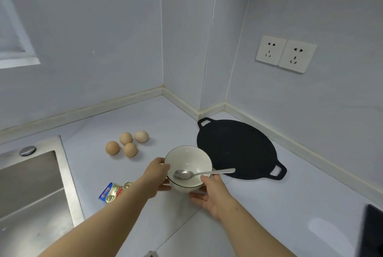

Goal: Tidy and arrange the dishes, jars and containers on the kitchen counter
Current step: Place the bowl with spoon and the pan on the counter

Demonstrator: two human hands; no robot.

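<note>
A white bowl [187, 161] with a thin dark rim is tilted toward me over the counter. A metal spoon [204, 173] lies in it, its handle sticking out over the rim to the right. My left hand [156, 178] grips the bowl's left side, thumb on the rim. My right hand [213, 194] cups the bowl's right and underside, thumb at the rim near the spoon.
Several brown eggs [127, 143] lie behind the bowl. A flat black griddle pan [238, 149] with two handles sits to the right. Foil-wrapped butter packets [113, 192] lie by my left wrist. A steel sink [31, 186] is at left, a dark cooktop edge [373, 232] at right.
</note>
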